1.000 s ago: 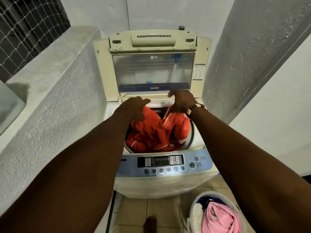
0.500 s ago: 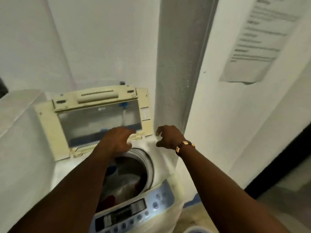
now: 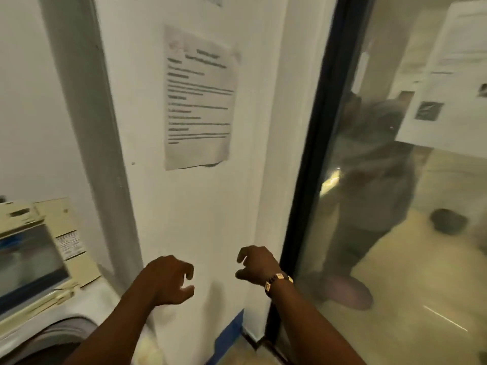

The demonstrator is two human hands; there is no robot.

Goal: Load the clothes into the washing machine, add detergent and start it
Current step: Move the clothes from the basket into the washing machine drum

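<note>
The washing machine shows only at the far lower left, its cream lid standing raised and the drum rim just visible below. No clothes or detergent are in sight. My left hand hovers in front of the white wall, to the right of the machine, fingers curled apart and holding nothing. My right hand, with a beaded bracelet on the wrist, is level with it further right, also empty with fingers spread.
A printed notice is stuck on the white wall ahead. A grey pillar rises beside the machine. To the right, a black-framed glass door reflects a standing person, with another paper on it.
The view has swung right, away from the machine. Both hands left the orange clothes in the drum and now hang empty before the wall; the laundry basket is out of view.
</note>
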